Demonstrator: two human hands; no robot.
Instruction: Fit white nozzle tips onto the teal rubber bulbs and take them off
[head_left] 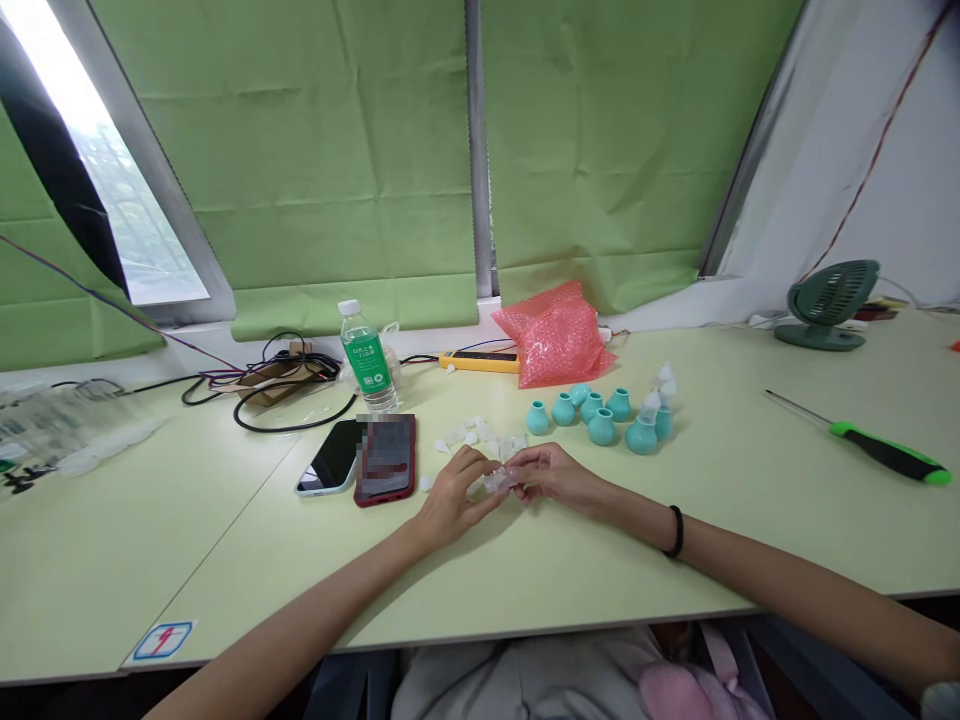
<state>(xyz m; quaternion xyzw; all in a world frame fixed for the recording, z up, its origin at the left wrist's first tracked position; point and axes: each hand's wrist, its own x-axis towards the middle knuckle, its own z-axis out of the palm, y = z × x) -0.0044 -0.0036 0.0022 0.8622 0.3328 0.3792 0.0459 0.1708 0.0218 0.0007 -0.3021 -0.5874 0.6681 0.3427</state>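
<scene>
Both hands meet over the table around a small translucent plastic piece (498, 480). My left hand (459, 495) pinches it from the left with thumb and fingers. From the right, the fingertips of my right hand (551, 474) are closed on the same piece; its exact shape is partly hidden by the fingers. Just beyond the hands lie several small white translucent pieces (472, 432). To the right stand several turquoise round-bellied pots (601, 427) with narrow necks. A clear pointed piece (651, 404) sits in the mouth of one front pot (641, 436).
Two phones (385, 462) lie left of the hands, with a water bottle (367, 360) behind them. Pink bubble wrap (562, 340) and a yellow tool (480, 361) lie at the back. A screwdriver (885, 450) and a green fan (829, 300) are at right; cables (300, 425) at left.
</scene>
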